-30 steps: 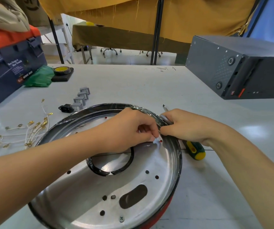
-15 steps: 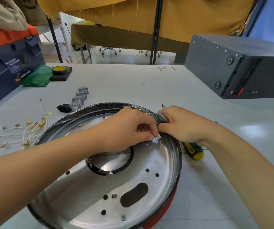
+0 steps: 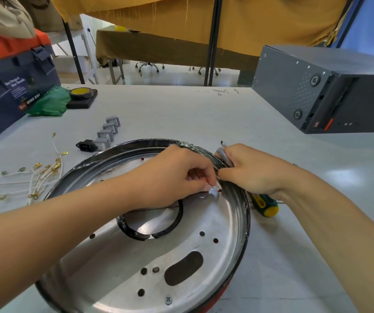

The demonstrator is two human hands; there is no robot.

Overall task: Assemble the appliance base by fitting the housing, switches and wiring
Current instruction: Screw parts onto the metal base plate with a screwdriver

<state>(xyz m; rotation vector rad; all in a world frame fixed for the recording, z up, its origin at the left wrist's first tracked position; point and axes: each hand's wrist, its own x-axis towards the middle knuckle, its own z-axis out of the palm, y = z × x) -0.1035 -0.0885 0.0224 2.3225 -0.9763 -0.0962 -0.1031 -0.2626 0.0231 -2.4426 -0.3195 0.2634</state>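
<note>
So the round metal housing (image 3: 136, 256) sits on the table (image 3: 181, 114) right in front, open side up, and both hands are busy at its rim around 1 o'clock. The left hand (image 3: 177, 177) reaches across the pan with fingertips pinched on something tiny right by a small hole in the wall. Looks like a screw or clip, but it's too small to tell. The right hand (image 3: 249, 172) is curled over the rim from outside, steadying it, with a thin metal tool (image 3: 224, 154) poking out past its fingers.

My guess: this is fastening a small part to the housing wall, early in the job, since the switches (image 3: 109, 132), the black socket (image 3: 86, 145) and the terminal wires (image 3: 34, 179) all lie loose at 10 to 11 o'clock. The next move calls for lining that tiny piece up with the hole without fumbling it into the pan.

Room-wise: a screwdriver (image 3: 265, 204) lies just beside the rim at 3 o'clock, easy to bump. The grey computer case (image 3: 317, 86) at 2 o'clock and the toolbox (image 3: 12, 86) at 10 are well apart. The housing's near edge sits close to the table edge.
</note>
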